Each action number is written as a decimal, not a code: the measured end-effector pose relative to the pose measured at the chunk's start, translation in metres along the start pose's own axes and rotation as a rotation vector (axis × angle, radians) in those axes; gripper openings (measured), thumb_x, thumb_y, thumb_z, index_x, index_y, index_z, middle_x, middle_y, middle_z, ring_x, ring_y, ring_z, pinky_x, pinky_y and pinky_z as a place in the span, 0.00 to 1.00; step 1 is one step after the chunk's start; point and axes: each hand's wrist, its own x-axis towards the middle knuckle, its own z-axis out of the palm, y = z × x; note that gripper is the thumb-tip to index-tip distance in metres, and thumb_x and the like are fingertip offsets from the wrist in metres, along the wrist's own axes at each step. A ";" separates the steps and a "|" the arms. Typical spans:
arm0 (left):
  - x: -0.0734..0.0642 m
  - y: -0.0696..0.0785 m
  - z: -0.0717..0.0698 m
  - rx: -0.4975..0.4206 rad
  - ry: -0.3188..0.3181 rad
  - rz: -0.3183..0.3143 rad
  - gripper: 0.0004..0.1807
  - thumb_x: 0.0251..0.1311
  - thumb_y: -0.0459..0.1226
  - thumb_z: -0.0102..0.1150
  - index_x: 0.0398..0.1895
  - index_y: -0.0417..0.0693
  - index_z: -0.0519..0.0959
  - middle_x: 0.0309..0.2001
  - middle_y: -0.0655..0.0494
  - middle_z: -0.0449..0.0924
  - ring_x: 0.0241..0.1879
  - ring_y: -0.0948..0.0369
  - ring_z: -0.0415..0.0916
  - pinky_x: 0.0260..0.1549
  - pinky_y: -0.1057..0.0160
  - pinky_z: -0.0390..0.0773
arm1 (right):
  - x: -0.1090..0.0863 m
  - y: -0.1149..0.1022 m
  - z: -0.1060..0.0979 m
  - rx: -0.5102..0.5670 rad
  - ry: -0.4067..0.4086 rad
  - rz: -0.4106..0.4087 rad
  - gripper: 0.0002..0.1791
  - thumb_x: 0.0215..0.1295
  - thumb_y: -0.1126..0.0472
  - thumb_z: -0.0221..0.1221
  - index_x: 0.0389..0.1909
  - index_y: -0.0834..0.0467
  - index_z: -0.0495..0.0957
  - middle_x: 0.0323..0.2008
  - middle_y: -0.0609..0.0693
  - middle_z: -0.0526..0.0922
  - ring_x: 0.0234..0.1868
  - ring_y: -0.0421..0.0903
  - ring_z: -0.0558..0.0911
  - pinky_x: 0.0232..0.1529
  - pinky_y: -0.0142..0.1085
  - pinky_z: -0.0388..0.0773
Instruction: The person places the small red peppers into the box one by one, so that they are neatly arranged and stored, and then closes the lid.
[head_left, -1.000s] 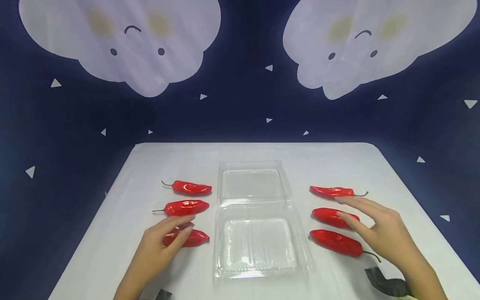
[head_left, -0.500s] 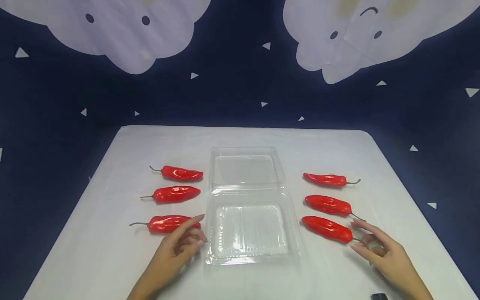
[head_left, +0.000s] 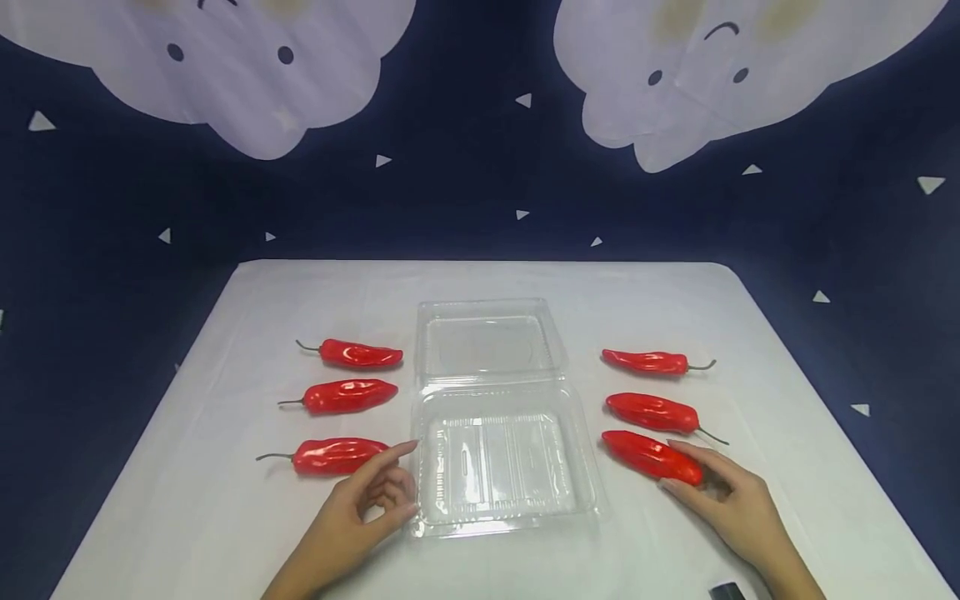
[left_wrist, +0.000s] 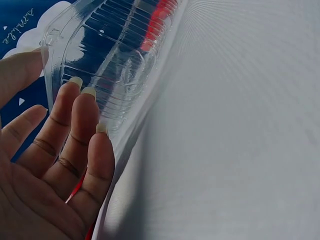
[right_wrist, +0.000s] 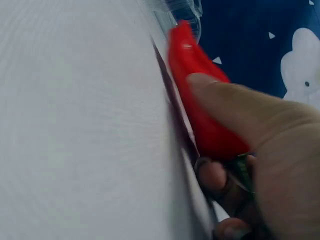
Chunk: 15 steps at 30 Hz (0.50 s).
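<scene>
My right hand holds the nearest red chili pepper on the right side, thumb and index finger on its two sides near the stem end. In the right wrist view the thumb lies along this pepper, which tilts slightly off the white surface. My left hand is at the left edge of the hinged clear plastic box, its index and thumb tips at the rim. In the left wrist view its loosely bent fingers stand before the box wall. Whether they press on it I cannot tell.
Two more peppers lie on the right, a middle one and a far one. On the left are a near pepper, a middle one and a far one. The box's lid lies open toward the back.
My right hand moved from above the right peppers down to the nearest one and now grips it. The left hand went from over the near left pepper to the box's left edge.
</scene>
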 end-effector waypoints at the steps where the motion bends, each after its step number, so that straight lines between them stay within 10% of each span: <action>1: -0.001 0.000 0.000 -0.002 0.002 0.005 0.37 0.61 0.37 0.73 0.73 0.56 0.69 0.43 0.57 0.82 0.39 0.58 0.81 0.46 0.66 0.82 | 0.001 0.000 0.000 0.012 -0.003 0.023 0.33 0.52 0.49 0.78 0.61 0.49 0.82 0.55 0.51 0.85 0.50 0.17 0.71 0.44 0.13 0.69; 15: 0.000 -0.003 0.000 -0.059 -0.015 0.017 0.34 0.62 0.36 0.71 0.71 0.54 0.72 0.41 0.54 0.81 0.41 0.57 0.81 0.50 0.65 0.81 | 0.004 -0.006 -0.007 0.040 -0.052 0.199 0.37 0.56 0.43 0.75 0.65 0.53 0.79 0.62 0.57 0.80 0.47 0.17 0.69 0.38 0.20 0.76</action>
